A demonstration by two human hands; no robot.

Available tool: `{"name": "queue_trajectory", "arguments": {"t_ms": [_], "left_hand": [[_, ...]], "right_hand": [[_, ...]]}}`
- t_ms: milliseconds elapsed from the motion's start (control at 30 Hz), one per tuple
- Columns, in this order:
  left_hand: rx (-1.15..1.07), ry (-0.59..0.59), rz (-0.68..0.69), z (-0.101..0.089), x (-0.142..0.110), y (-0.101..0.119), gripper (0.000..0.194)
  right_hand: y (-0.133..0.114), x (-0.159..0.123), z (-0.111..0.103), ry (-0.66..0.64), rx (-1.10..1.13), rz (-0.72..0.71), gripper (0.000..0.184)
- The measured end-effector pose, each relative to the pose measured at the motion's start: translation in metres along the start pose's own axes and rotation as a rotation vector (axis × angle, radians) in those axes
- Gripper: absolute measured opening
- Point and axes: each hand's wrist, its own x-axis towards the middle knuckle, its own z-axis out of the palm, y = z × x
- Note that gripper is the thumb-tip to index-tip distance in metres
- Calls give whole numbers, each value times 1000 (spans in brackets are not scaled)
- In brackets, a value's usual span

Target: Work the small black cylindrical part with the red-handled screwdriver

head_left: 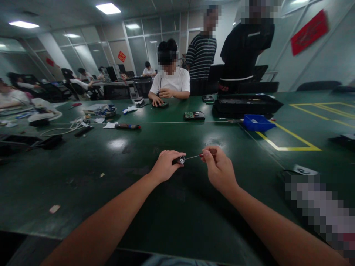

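My left hand (165, 165) is closed around a small dark cylindrical part (181, 160), whose pale end with dark spots faces right. Most of that part is hidden by my fingers. In my closed right hand (220, 168) is a screwdriver (205, 153) with a red-brown handle. Its thin metal shaft points left, and the tip is at or close to the pale end; whether they touch I cannot tell. Both hands are above the green table (177, 218).
Beyond my hands lie a dark pen-shaped tool (127, 126), a green circuit board unit (194, 116), a blue bin (258, 122) and a long black tray (246, 105). Cables and clutter (69, 125) are at left. A person in white (177, 82) works opposite.
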Motion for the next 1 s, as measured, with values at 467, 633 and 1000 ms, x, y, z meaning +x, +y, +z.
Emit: {"name": "queue_trajectory", "arguments": {"t_ms": [467,633,1000], "left_hand": [[-32,-5,18,2,1,-4,41],[-146,84,-87,1,2,0,37],[-305,183,-254,-7,-1,8,33]], "right_hand": [[1,2,2,-58,-107,-36,18],[5,2,1,-23,-104,-22,18],[2,2,-1,-32,-80,-22,18]]}}
